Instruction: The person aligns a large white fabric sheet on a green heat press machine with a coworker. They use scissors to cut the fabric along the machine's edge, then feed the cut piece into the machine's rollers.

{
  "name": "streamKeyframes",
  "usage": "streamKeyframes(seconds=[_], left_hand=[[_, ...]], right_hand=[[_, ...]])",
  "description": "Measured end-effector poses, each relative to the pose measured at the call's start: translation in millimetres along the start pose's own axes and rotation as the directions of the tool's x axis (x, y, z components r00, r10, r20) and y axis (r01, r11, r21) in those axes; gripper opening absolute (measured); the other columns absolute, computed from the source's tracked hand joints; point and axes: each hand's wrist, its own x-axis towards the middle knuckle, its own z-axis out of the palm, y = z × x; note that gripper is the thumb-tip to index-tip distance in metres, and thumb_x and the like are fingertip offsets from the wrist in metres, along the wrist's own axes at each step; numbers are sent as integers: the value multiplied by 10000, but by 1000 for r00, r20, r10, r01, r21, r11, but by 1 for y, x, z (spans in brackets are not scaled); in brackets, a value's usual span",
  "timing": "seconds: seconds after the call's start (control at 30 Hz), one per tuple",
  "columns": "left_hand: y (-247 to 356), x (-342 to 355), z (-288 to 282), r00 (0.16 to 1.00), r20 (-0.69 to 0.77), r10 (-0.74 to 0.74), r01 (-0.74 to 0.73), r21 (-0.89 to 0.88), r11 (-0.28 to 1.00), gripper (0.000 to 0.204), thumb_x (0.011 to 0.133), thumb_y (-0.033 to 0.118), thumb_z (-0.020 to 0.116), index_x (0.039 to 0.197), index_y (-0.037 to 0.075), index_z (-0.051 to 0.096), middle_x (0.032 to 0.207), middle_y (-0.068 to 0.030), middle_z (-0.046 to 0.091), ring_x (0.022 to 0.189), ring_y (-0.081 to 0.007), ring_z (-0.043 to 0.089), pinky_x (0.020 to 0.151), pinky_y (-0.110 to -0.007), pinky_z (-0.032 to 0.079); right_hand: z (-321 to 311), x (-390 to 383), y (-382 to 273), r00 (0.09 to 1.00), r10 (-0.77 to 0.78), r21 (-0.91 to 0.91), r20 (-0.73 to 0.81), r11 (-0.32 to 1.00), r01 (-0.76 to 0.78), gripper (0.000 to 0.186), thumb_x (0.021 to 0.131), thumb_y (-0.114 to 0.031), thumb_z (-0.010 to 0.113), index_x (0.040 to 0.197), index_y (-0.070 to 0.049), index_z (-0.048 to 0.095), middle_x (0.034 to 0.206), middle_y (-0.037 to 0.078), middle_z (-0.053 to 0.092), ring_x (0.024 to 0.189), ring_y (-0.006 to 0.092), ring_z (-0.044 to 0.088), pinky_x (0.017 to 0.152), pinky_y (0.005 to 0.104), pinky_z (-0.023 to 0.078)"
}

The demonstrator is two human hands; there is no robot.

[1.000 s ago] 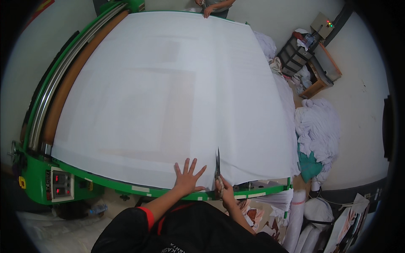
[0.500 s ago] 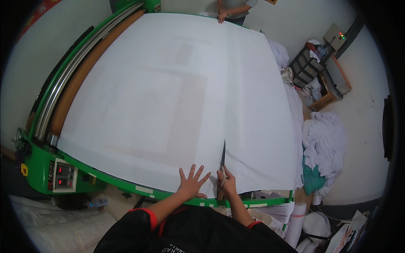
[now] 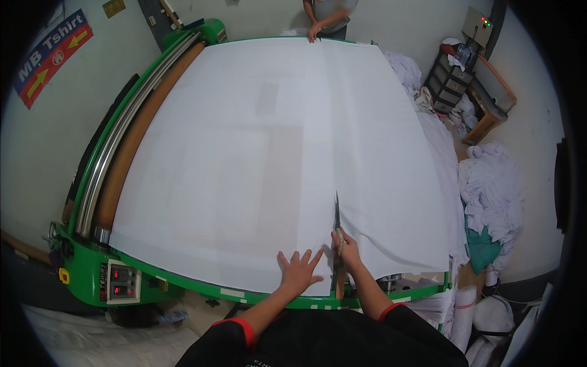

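Observation:
My left hand [image 3: 296, 275] lies spread on the white fabric [image 3: 226, 177] near its front edge, left of a slit. My right hand [image 3: 347, 249] grips a large pair of scissors [image 3: 337, 214], its long blades pointing away from me within the fabric. Behind the scissors the fabric is parted down to the front edge, showing a dark and brown strip beneath. A wrinkle runs off to the right from the cut. The fabric is spread across a wide green-framed machine [image 3: 82, 275] with a brown roller [image 3: 147, 125] along its left side.
A co-worker [image 3: 324, 18] stands at the far edge, hands at the fabric. Along the right are piled white cloths [image 3: 489, 183], a dark drawer unit [image 3: 446, 82], a wooden piece of furniture [image 3: 483, 122] and rolls [image 3: 463, 315]. A control panel [image 3: 122, 281] sits at front left.
My right hand and the scissors have advanced away from me, lengthening the slit at the front edge. My left hand stays spread on the fabric. The view has shifted, showing more wall.

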Motion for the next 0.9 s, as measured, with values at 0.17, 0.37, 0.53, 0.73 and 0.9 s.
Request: streamKeyframes(seconds=[0.17, 0.37, 0.53, 0.73, 0.9], left_hand=[[0, 7, 12, 998, 51, -20, 21, -14, 1000, 1327, 707, 866, 755, 1756, 318, 153, 1749, -229, 215, 1570, -573, 176, 1016, -960, 161], [-9, 9, 15, 986, 164, 8, 8, -97, 995, 1372, 702, 926, 705, 1762, 331, 69, 1816, -238, 3, 1616, -611, -1, 1002, -992, 79], [-9, 8, 15, 988, 152, -8, 18, -65, 998, 1387, 688, 938, 702, 1760, 345, 53, 1820, -217, 39, 1626, -581, 50, 997, -993, 117], [-10, 9, 16, 982, 186, -12, 23, -57, 998, 1403, 667, 963, 687, 1763, 336, 76, 1812, -249, 28, 1616, -611, 10, 992, -994, 65], [-11, 7, 17, 985, 171, -13, 18, -26, 1000, 1405, 668, 975, 675, 1763, 333, 73, 1807, -256, 66, 1608, -620, 64, 974, -1003, 71]], right_hand=[[-6, 45, 0, 998, -59, -47, -9, 997, 58, 702, 980, -407, 834, 1539, -66, 578, 705, -35, 559, 553, 87, 520, 496, 275, 433], [6, 72, -51, 998, 61, 120, 16, 991, -62, 716, 971, -440, 840, 1522, -54, 597, 741, -24, 586, 562, 94, 532, 506, 282, 446], [7, 111, -29, 994, -107, -73, -22, 992, 105, 786, 956, -518, 833, 1546, -69, 573, 753, -27, 576, 580, 94, 530, 516, 282, 451], [20, 134, -105, 998, 22, 126, 61, 992, -30, 856, 920, -483, 882, 1581, -55, 548, 739, -28, 558, 580, 86, 494, 507, 291, 415], [17, 169, -91, 993, -113, -65, 25, 991, 114, 786, 928, -561, 843, 1523, -99, 615, 723, -35, 532, 578, 95, 493, 492, 303, 407]])
